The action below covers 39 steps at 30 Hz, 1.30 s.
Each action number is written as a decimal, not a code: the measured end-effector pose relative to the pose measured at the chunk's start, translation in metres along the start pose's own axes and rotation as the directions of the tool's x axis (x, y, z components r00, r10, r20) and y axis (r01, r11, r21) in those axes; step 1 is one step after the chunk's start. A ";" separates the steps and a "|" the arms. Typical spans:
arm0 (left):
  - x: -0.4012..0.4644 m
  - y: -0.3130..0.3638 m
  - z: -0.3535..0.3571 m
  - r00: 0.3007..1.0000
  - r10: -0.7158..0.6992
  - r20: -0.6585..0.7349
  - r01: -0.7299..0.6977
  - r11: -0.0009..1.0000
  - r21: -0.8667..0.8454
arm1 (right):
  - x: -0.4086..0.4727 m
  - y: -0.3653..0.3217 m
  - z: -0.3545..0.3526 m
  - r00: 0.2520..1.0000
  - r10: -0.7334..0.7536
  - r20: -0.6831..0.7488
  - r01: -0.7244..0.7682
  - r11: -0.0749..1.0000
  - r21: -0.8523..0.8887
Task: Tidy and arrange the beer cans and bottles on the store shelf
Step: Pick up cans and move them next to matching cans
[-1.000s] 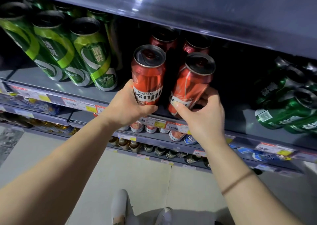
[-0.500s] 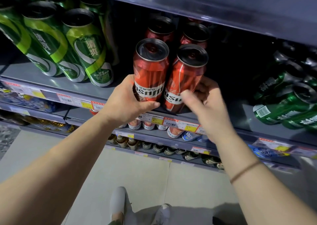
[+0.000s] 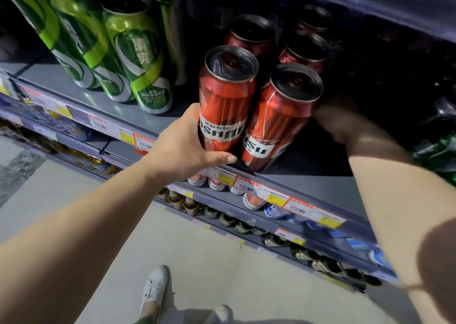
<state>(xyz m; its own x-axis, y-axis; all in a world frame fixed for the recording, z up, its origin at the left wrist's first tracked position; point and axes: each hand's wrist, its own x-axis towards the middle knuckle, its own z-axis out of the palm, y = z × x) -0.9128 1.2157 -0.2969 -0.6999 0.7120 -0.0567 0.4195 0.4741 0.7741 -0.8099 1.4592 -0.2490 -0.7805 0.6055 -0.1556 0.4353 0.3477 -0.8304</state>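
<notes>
Two tall red beer cans stand side by side at the front of the grey shelf point(image 3: 308, 185). My left hand point(image 3: 185, 146) grips the left red can point(image 3: 225, 94) low on its side, thumb across the front below the label. My right hand point(image 3: 343, 123) is blurred and in shadow at the right rear of the right red can point(image 3: 281, 116). Its fingers reach the can's side, but I cannot tell whether they hold it. More red cans point(image 3: 304, 49) stand in rows behind these two.
Tall green cans point(image 3: 138, 52) stand in a row to the left on the same shelf. Green bottles point(image 3: 436, 148) lie at the far right in the dark. Price tags point(image 3: 261, 188) line the shelf's front edge. Lower shelves hold small cans and bottles point(image 3: 222, 217).
My right hand has slid from the front of the right red can round to its right rear, deeper into the shelf. My left hand keeps its grip, and both cans now stand close together.
</notes>
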 end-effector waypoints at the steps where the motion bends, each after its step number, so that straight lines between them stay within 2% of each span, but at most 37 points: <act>1: 0.000 -0.001 0.002 1.000 -0.008 -0.008 0.008 1.000 0.019 | 0.002 -0.004 0.000 0.999 -0.028 0.034 0.028 1.000 -0.001; 4: 0.001 -0.001 0.004 1.000 -0.009 -0.030 0.010 0.999 0.053 | 0.010 -0.008 0.002 0.989 -0.095 0.115 0.098 0.995 -0.021; 11: -0.001 0.003 0.004 0.999 -0.021 -0.033 0.023 0.999 0.048 | 0.009 -0.003 0.003 0.985 -0.165 0.044 0.167 0.985 -0.038; 15: -0.002 0.004 0.003 0.999 -0.034 -0.032 0.035 0.998 0.043 | 0.012 -0.002 0.001 0.962 -0.261 0.082 0.264 0.964 -0.027; 18: -0.001 0.006 0.001 0.999 -0.031 -0.018 0.032 0.998 0.058 | 0.021 0.000 0.003 0.955 -0.270 0.121 0.276 0.961 -0.033; 21: -0.002 0.009 0.001 0.999 -0.021 -0.033 0.023 0.997 0.070 | 0.026 0.006 0.004 0.954 -0.279 0.113 0.275 0.960 0.048; 26: -0.003 0.015 0.001 0.999 -0.014 -0.035 0.016 0.998 0.066 | 0.032 0.020 0.001 0.968 -0.241 0.068 0.235 0.968 0.082; 29: -0.003 0.016 0.001 0.999 -0.015 -0.033 0.017 0.998 0.062 | 0.024 0.031 -0.004 0.985 -0.170 0.015 0.169 0.983 0.067; 34: -0.004 0.015 0.001 0.999 -0.025 -0.034 0.027 0.998 0.052 | -0.013 0.039 -0.014 0.991 -0.119 -0.068 0.122 0.992 0.041; 39: -0.004 0.014 0.001 0.999 -0.018 -0.036 0.019 0.999 0.038 | -0.053 0.043 -0.012 0.997 -0.038 -0.074 0.041 0.998 0.044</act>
<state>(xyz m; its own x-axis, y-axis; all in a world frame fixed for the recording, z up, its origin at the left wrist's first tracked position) -0.9033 1.2203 -0.2865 -0.7276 0.6843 -0.0476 0.4277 0.5068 0.7485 -0.7445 1.4504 -0.2705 -0.7612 0.6431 -0.0843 0.3826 0.3403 -0.8589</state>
